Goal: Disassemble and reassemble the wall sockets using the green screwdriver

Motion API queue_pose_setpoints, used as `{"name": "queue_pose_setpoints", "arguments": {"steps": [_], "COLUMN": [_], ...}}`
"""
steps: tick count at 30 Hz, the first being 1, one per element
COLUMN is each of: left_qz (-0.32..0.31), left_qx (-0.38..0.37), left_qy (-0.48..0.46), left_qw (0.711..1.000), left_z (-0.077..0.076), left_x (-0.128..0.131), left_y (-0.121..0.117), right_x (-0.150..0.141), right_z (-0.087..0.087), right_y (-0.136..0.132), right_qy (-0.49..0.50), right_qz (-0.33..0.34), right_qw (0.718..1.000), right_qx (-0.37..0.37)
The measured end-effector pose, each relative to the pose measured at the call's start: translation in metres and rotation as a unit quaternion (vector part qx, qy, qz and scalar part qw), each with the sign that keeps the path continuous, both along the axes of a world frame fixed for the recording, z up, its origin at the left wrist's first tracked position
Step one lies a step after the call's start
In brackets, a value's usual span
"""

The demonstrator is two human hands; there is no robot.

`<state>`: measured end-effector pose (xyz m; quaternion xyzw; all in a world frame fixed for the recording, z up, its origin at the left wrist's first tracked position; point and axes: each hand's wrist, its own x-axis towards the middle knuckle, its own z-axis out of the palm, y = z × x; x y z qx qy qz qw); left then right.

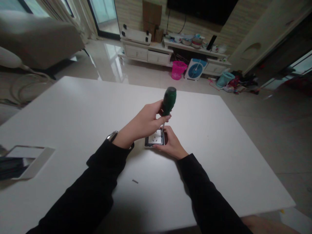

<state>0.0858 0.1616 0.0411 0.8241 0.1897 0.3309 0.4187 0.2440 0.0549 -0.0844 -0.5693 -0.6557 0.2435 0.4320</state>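
Observation:
My left hand (148, 120) is closed around a screwdriver (170, 99) with a thick green handle, held nearly upright. Its thin shaft points down at the right side of a wall socket (155, 137), a square unit with a white face and a dark frame. Whether the tip sits in a screw is too small to tell. My right hand (172, 143) grips the socket's right side, fingers at its far and near edges, against the white table. Nearer to me, a small screw (135, 181) lies loose on the tabletop.
The white table (80, 107) spreads out on all sides of my hands. At its left edge stands a white box (36, 165) with dark items in it. Beyond the table are a sofa (41, 39), a TV cabinet (146, 55), a pink basket (178, 70) and a blue fan (195, 69).

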Motion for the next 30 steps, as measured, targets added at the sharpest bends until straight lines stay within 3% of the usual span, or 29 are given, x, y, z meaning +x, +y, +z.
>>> {"name": "queue_pose_setpoints", "arguments": {"steps": [9,14,22,30], "left_qz": [-0.011,-0.007,-0.019,-0.039], "left_qx": [0.0,-0.002,-0.039,-0.024], "left_qy": [0.004,-0.014,-0.064,-0.075], "left_qw": [1.0,1.0,0.997,0.996], "left_z": [-0.004,0.0,0.014,0.008], "left_x": [0.001,-0.002,-0.011,-0.007], "left_y": [0.0,0.0,-0.007,-0.009], "right_x": [0.0,0.0,0.001,0.0], "right_z": [-0.003,-0.004,-0.006,-0.01], "right_y": [0.001,0.0,0.003,0.002], "right_qy": [0.012,0.023,0.009,0.08], "right_qz": [0.006,0.004,0.037,0.012], "right_qw": [1.0,1.0,0.997,0.995], "right_qx": [-0.007,-0.021,0.062,0.051]}}
